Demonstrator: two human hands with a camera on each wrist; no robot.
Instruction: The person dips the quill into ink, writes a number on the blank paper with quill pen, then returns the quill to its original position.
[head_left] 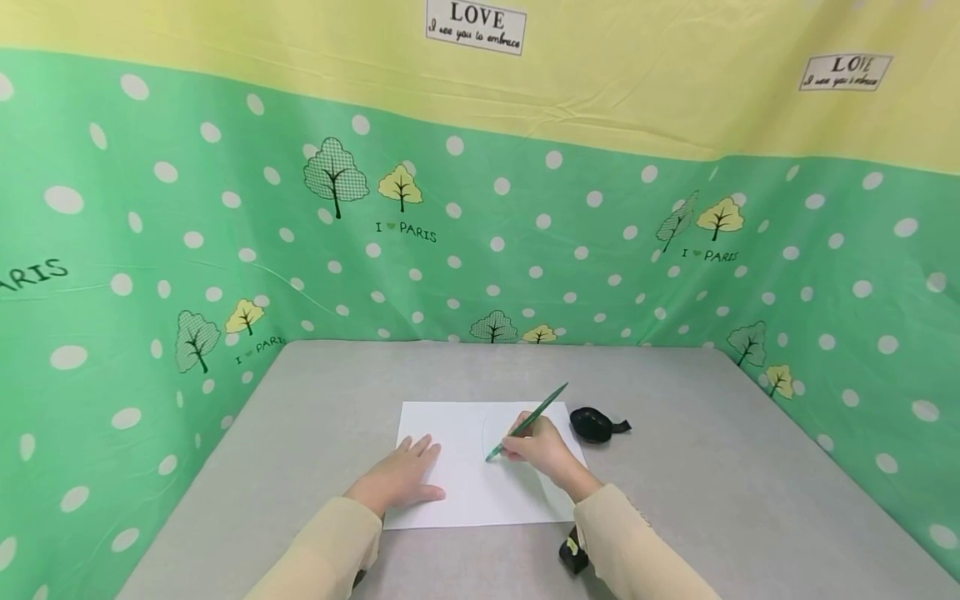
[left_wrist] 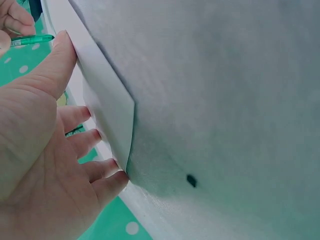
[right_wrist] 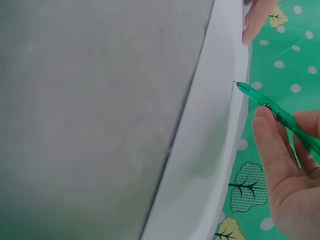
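Note:
A white sheet of paper (head_left: 465,492) lies on the grey table, with a faint curved line drawn near its middle. My right hand (head_left: 542,448) pinches a green pen (head_left: 551,397), its tip down at the paper. In the right wrist view the pen (right_wrist: 260,99) is translucent green, and its fine point meets the sheet (right_wrist: 200,145). Flat on the paper's left part rests my left hand (head_left: 401,477), fingers spread and thumb out to the side. The left wrist view shows that hand's (left_wrist: 55,135) fingertips along the sheet (left_wrist: 107,90).
A black rounded object with a short tail (head_left: 592,425) lies just right of the paper's upper corner. The grey table (head_left: 330,375) meets a green polka-dot cloth (head_left: 450,267) at the back and sides. A black strap piece (head_left: 573,554) shows by the right sleeve.

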